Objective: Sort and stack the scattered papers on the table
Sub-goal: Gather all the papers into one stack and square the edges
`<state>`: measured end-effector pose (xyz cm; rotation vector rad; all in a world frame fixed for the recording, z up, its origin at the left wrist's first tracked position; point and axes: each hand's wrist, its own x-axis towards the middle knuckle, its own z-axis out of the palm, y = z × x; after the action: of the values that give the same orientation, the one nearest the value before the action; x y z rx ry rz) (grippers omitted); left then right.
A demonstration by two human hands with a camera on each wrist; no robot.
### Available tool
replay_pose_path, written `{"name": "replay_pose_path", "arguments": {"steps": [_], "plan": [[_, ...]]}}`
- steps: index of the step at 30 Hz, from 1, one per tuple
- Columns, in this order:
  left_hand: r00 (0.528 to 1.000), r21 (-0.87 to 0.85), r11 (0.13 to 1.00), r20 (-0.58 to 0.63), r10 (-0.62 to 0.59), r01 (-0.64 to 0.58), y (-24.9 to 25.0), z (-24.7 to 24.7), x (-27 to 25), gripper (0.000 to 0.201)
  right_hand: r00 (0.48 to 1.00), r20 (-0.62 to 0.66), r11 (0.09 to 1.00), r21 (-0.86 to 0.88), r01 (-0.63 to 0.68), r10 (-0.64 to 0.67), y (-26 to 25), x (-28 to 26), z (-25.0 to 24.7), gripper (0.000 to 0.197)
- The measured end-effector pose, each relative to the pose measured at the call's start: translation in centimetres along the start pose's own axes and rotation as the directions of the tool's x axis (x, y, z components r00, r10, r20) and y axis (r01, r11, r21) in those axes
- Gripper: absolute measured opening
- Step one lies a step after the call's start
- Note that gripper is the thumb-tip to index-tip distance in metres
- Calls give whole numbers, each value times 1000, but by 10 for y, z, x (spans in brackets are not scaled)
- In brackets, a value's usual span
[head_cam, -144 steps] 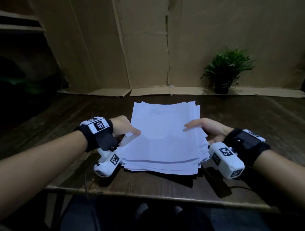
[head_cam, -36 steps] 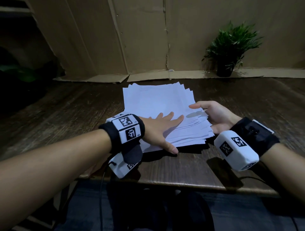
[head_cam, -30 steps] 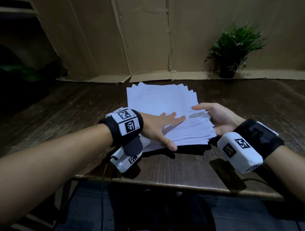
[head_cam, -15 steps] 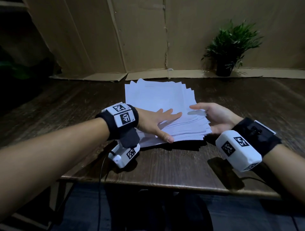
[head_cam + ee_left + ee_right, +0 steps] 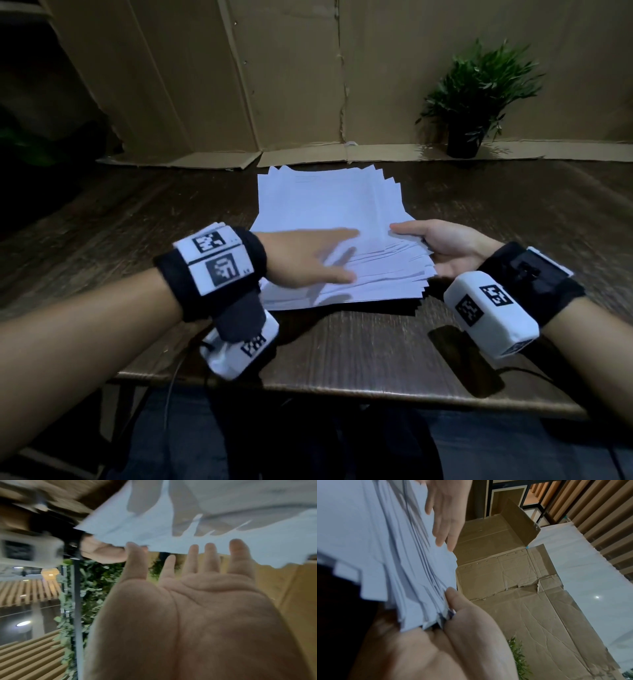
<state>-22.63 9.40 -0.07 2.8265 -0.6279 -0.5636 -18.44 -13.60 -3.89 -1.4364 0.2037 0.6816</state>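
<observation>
A loose stack of white papers (image 5: 329,212) lies in the middle of the dark wooden table (image 5: 137,222), its edges fanned out unevenly. My right hand (image 5: 421,240) grips the stack's right edge, thumb on top and fingers underneath, so that side is raised a little. In the right wrist view the thumb (image 5: 453,599) presses on the fanned sheet edges (image 5: 393,561). My left hand (image 5: 342,253) is flat and blurred over the near left part of the stack. Its fingers (image 5: 211,555) are straight, and their shadow falls on the paper (image 5: 223,507).
A small potted plant (image 5: 472,99) stands at the back right against a cardboard wall (image 5: 274,68). Cardboard flaps (image 5: 191,159) lie along the table's far side. The table's front edge (image 5: 342,387) is close below my wrists, and cables hang under it.
My left hand has moved from the stack's left edge onto its top and is sweeping across it. The right hand keeps its hold on the right edge.
</observation>
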Motion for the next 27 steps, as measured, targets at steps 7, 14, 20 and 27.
{"name": "replay_pose_path", "arguments": {"steps": [7, 14, 20, 27], "plan": [[826, -233, 846, -204, -525, 480, -80, -37, 4, 54, 999, -47, 980, -201, -5, -5, 0, -2, 0, 26], [810, -459, 728, -30, -585, 509, -89, -25, 24, 44, 997, -36, 967, -249, 50, -61, 0, -1, 12, 23], [786, -568, 610, 110, -608, 552, -107, -29, 30, 63, 996, 52, 984, -161, 83, -75, -1, 4, 0, 46], [806, -475, 669, 171, -567, 571, -123, -33, 40, 105, 999, -34, 944, -330, -7, -4, -3, 10, 0, 61]]}}
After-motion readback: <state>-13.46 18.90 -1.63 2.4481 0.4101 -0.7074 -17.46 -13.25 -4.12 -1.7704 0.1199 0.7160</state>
